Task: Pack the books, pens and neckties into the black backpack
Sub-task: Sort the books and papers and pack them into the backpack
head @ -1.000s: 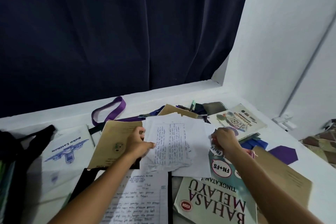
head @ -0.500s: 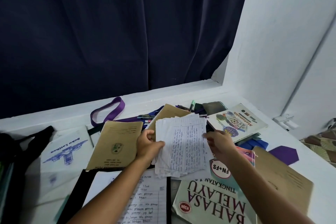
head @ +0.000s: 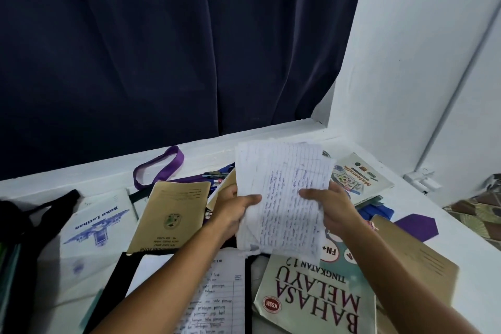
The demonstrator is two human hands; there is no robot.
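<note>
Both hands grip one sheaf of handwritten pages (head: 282, 198), raised above the Bahasa Melayu textbook (head: 314, 295): left hand (head: 233, 214) pinching its left edge (thumb on top), right hand (head: 332, 211) pinching its right edge. Black backpack (head: 19, 236) far left of textbook.

You are at a study spot in a home: a white surface (head: 271, 141) strewn with school books, among them a green "Bahasa Melayu" textbook (head: 311, 295), beside a dark navy fabric curtain (head: 162, 48), a white wall (head: 406, 48) and patterned bedding (head: 479, 211).
</note>
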